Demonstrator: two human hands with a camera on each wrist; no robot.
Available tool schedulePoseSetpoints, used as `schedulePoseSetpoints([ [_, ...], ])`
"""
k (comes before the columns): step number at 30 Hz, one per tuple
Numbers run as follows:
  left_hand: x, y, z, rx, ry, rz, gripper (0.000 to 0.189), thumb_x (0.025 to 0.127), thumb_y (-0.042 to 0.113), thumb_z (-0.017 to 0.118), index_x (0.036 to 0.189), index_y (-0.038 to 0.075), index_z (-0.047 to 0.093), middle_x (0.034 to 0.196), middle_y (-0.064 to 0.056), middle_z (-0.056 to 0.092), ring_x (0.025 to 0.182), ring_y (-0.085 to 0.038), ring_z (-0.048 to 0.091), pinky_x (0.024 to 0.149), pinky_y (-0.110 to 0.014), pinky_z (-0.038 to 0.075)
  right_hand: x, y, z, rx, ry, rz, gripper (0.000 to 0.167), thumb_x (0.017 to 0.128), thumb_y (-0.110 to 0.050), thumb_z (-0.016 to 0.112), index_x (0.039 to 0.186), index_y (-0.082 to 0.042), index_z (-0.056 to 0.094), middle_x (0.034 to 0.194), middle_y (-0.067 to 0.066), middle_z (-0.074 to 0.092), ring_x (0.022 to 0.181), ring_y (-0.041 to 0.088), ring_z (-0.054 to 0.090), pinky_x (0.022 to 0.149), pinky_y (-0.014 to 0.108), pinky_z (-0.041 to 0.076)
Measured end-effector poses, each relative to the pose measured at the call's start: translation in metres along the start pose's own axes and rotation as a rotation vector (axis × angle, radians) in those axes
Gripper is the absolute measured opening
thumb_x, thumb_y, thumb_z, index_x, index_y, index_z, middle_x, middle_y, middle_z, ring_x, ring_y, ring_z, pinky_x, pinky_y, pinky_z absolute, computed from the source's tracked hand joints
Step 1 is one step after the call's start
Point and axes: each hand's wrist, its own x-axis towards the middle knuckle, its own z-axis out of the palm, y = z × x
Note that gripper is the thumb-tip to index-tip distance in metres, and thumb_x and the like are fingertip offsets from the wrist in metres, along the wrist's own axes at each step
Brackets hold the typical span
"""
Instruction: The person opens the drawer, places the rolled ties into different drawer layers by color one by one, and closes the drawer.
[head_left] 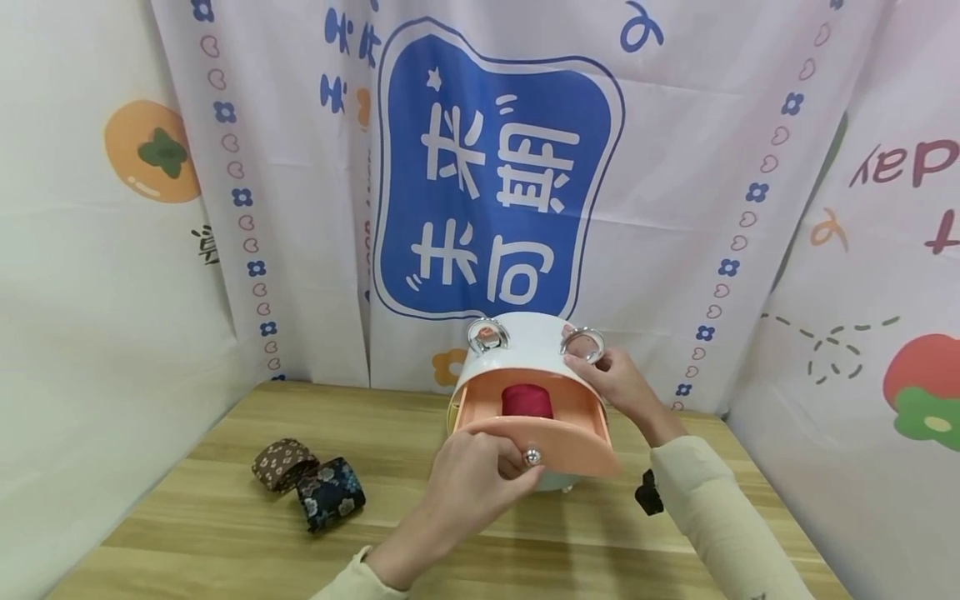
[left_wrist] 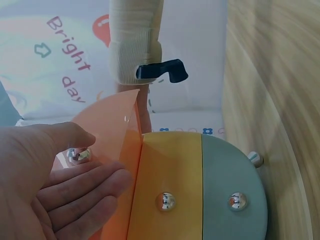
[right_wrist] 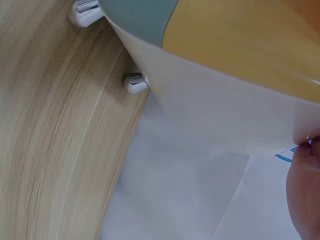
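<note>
A small white cabinet [head_left: 517,354] with a rounded top stands on the table, its top orange drawer [head_left: 577,450] pulled out. Inside the drawer lies a dark red rolled necktie [head_left: 527,401]. My left hand [head_left: 476,479] has thumb and fingers around the drawer's silver knob [left_wrist: 79,156]. At the cabinet's upper right side, my right hand [head_left: 626,383] holds it beside a silver ring [head_left: 583,343], thumb on the top. In the right wrist view its fingertips touch the white side wall [right_wrist: 215,105]. Most of the right hand is out of that view.
Two rolled neckties, one brown patterned [head_left: 285,464] and one navy floral [head_left: 331,493], lie on the wooden table [head_left: 225,550] at left. Below the orange drawer are a yellow drawer [left_wrist: 167,165] and a grey-green drawer [left_wrist: 227,170], both closed. Printed curtains [head_left: 315,250] surround the table.
</note>
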Motion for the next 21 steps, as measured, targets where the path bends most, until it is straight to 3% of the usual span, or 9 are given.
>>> schedulePoseSetpoints([
  [5,0.002,-0.001,0.002,-0.005,0.013,-0.006,0.019,0.082,0.036,0.087,0.068,0.027,0.08,0.06,0.021,0.071,0.065,0.013,0.063,0.086,-0.029,0.055,0.0,0.001,0.001,0.011,-0.008,-0.013,0.044,0.104,-0.037,0.065,0.137,-0.009,0.068,0.129,0.016,0.074,0.1,0.009,0.071,0.085,0.023,0.06],
  [11,0.011,-0.004,0.003,-0.028,0.009,-0.015,0.02,0.084,0.034,0.087,0.068,0.025,0.079,0.059,0.02,0.069,0.063,0.011,0.061,0.067,-0.02,0.05,0.001,0.001,0.001,0.01,-0.029,-0.028,0.046,0.105,-0.038,0.064,0.144,-0.014,0.065,0.152,0.003,0.062,0.132,0.017,0.064,0.099,0.021,0.055],
  [14,0.016,-0.006,0.003,-0.043,0.003,-0.018,0.02,0.084,0.033,0.087,0.068,0.023,0.079,0.06,0.018,0.07,0.06,0.011,0.06,0.063,-0.017,0.048,0.0,0.0,0.001,0.007,-0.029,-0.006,0.047,0.104,-0.042,0.064,0.142,-0.015,0.066,0.145,0.004,0.068,0.128,0.02,0.066,0.098,0.023,0.056],
  [18,0.022,-0.008,0.004,-0.055,-0.016,-0.038,0.021,0.085,0.033,0.086,0.07,0.021,0.08,0.061,0.017,0.07,0.058,0.011,0.058,0.062,-0.018,0.049,-0.001,0.0,0.002,0.017,-0.018,0.001,0.045,0.104,-0.041,0.065,0.138,-0.012,0.068,0.128,0.013,0.075,0.108,0.023,0.072,0.089,0.027,0.06],
  [21,0.027,-0.011,0.004,-0.059,-0.021,-0.047,0.022,0.086,0.034,0.086,0.07,0.02,0.079,0.061,0.016,0.069,0.057,0.009,0.058,0.062,-0.019,0.049,0.0,-0.001,0.002,0.023,-0.03,-0.025,0.046,0.105,-0.04,0.063,0.142,-0.013,0.065,0.144,0.007,0.068,0.123,0.023,0.068,0.095,0.025,0.058],
])
